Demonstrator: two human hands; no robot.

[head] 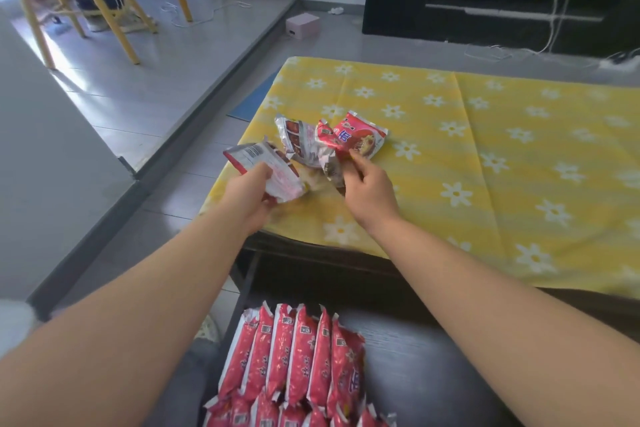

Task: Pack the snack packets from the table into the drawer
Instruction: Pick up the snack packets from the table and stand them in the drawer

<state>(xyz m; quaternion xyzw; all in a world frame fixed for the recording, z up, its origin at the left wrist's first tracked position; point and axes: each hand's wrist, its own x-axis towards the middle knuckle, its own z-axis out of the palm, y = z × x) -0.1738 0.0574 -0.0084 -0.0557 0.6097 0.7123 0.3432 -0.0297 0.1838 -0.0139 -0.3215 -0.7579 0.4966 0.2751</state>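
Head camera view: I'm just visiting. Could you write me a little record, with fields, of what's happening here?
Surface: table under a yellow flowered cloth
Loose packets: small heap near the cloth's left edge, including a silver packet and a red packet
Left hand: grips a white-backed packet
Right hand: pinches the red packet's near edge
Drawer: open below the table, with a row of red packets standing on edge at its left side

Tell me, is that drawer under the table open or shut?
Open. The drawer is pulled out, its dark floor showing, and red snack packets stand on edge in rows inside it.
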